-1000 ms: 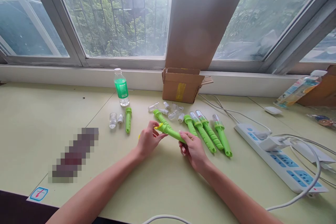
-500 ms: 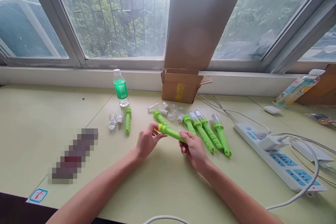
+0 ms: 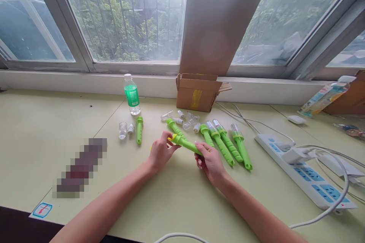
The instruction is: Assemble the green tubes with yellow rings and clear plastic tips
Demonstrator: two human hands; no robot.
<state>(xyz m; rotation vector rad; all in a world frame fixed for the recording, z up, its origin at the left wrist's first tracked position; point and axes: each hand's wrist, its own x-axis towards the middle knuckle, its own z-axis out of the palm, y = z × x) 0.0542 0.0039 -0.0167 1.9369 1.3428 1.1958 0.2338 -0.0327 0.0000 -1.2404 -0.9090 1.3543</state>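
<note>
In my right hand (image 3: 210,161) is the lower end of a green plastic handle (image 3: 185,143), tilted with its threaded end toward the left. My left hand (image 3: 161,150) is closed at that threaded end, fingertips pinching a small yellow piece (image 3: 170,139) there; how far it sits inside cannot be made out. Just behind lies another green handle (image 3: 176,127). Right of it are a green handle without a cover (image 3: 205,133) and several green sticks with clear covers (image 3: 221,146). White caps (image 3: 196,127) and clear plastic covers (image 3: 190,122) lie beyond my hands.
Left of my hands are a clear cup-shaped cover (image 3: 122,130), a white cap (image 3: 130,128) and a green handle (image 3: 139,131). A water bottle (image 3: 132,97) and a cardboard box (image 3: 196,93) stand near the window. On the right lies a power strip (image 3: 302,174) with cables.
A bit of yellow now shows at the left edge of my left hand. Both hands keep nearly the same hold on the handle; the view has shifted slightly.
</note>
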